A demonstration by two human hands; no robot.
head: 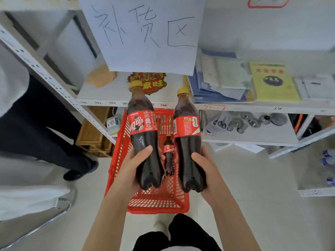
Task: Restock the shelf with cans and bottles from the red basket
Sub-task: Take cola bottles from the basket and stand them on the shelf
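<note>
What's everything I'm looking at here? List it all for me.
shelf: one, white, straight ahead
paper sign: one, white with black handwriting, hanging at the shelf front
red basket: one, red, on the floor below
left bottle: one, dark cola, red label, yellow cap, above basket
right bottle: one, same colours, beside it
third bottle: one, dark, red label, inside basket
yellow booklet: one, yellow, on shelf, right
left hand: one, gripping left bottle low
right hand: one, gripping right bottle low
</note>
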